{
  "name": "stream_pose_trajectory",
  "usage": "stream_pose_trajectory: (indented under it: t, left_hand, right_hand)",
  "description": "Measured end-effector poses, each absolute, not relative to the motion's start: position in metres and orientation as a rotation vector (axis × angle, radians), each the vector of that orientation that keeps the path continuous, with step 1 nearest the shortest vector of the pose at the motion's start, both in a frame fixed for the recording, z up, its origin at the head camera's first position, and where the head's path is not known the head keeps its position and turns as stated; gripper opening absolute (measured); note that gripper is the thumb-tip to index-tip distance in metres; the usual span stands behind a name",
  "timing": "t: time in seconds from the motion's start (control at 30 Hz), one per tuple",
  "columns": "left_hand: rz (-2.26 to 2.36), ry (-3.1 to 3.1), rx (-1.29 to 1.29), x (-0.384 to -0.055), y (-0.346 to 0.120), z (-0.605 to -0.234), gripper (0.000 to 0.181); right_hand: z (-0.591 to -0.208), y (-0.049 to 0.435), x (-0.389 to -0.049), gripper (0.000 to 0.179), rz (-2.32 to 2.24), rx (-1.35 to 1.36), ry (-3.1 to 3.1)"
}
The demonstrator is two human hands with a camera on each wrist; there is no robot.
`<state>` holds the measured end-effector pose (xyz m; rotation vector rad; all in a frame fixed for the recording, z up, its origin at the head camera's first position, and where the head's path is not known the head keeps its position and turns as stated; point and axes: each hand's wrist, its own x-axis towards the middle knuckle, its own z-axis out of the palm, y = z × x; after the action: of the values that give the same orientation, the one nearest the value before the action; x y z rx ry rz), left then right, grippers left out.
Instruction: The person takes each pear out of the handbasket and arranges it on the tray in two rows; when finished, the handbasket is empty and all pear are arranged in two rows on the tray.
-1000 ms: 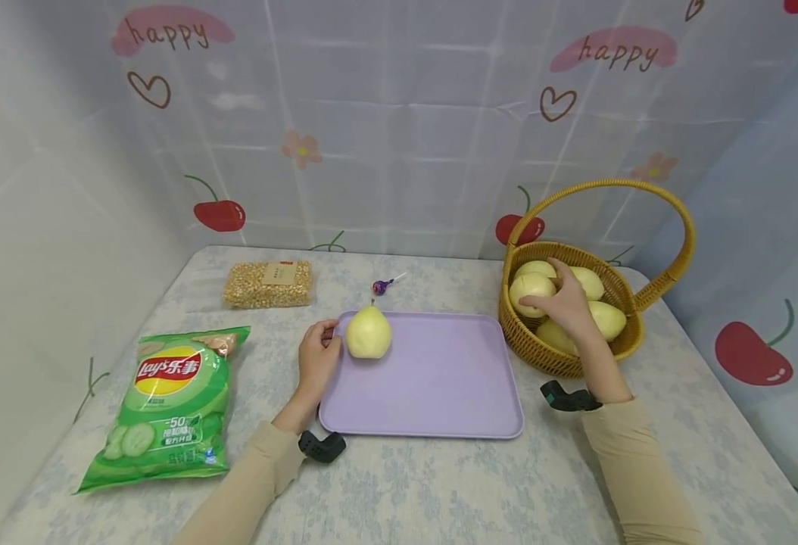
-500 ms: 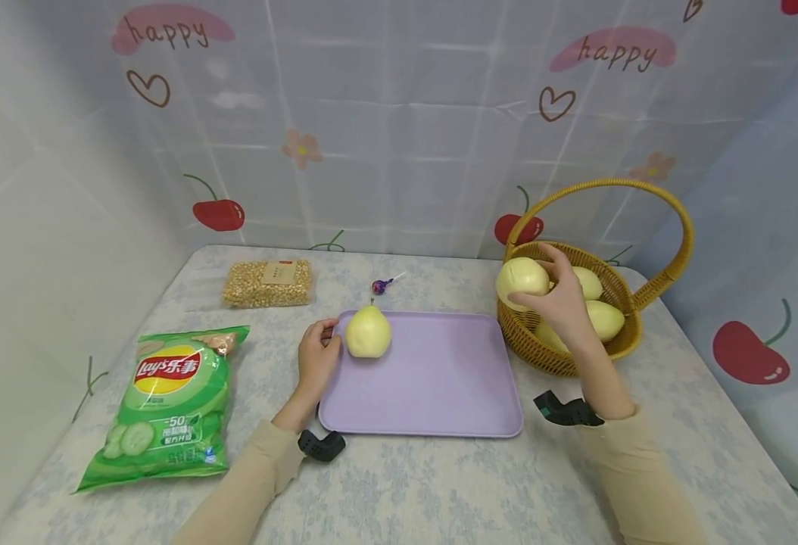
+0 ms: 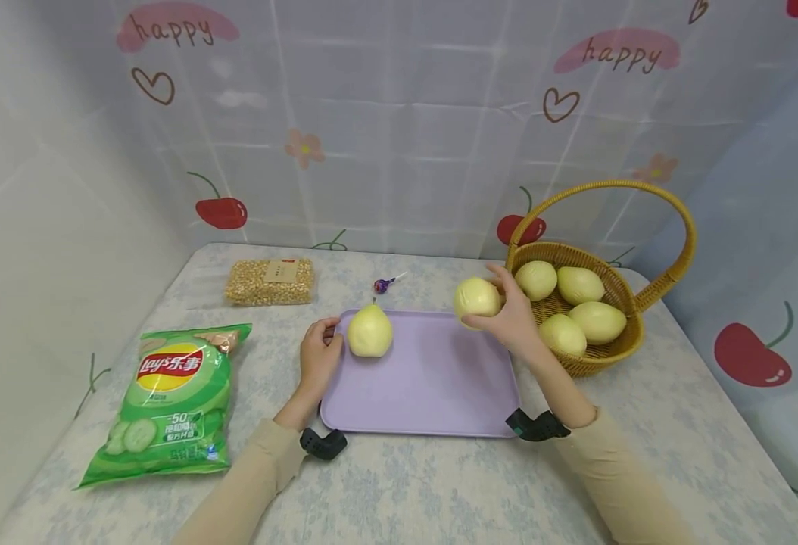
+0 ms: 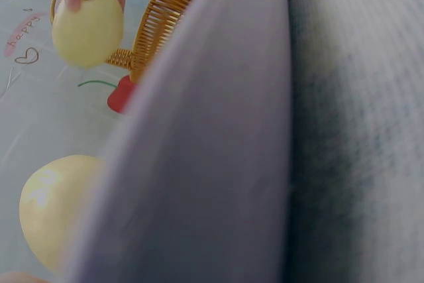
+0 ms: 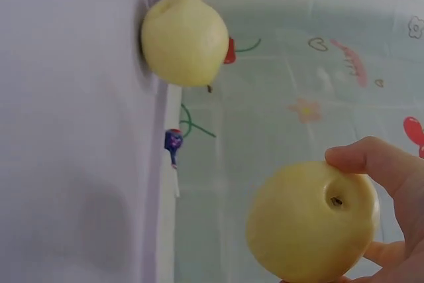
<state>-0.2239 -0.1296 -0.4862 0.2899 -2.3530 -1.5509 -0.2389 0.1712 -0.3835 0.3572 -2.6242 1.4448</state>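
Observation:
My right hand [image 3: 513, 322] pinches a pale yellow pear [image 3: 477, 299] between thumb and fingers, holding it over the upper right corner of a lilac tray [image 3: 426, 386]. In the right wrist view, the hollow end of this held pear [image 5: 311, 223] faces the camera. Another pear [image 3: 369, 331] stands upright, stem up, in the tray's upper left corner. Beside it my left hand [image 3: 319, 359] grips the tray's left rim. The left wrist view is mostly filled by the tray's side wall [image 4: 218, 130].
A wicker basket [image 3: 627, 291] with a tall handle holds several pears [image 3: 596, 322] on the right. A green chip bag [image 3: 167, 405] lies at the left. Behind the tray are a bag of corn kernels [image 3: 269, 282] and a lollipop [image 3: 381, 285].
My right hand has lifted a pear out of the basket and carried it left, over the tray's corner. My left hand and the pear on the tray have stayed in place.

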Motion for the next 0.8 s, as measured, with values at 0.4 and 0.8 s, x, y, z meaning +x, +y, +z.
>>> stream_pose_trajectory:
  t: [0.4,0.8]
  left_hand:
    - [-1.534,-2.34,0.275,-0.225,-0.129,-0.488,0.033]
    - [-1.536,-2.333,0.259,-0.225,-0.131,-0.489,0.033]
  right_hand:
    - [-0.421,0.129,-0.253,0.094,1.35,0.521,-2.744]
    - [-0.433,0.115,-0.254,0.094,1.306,0.583,-2.791]
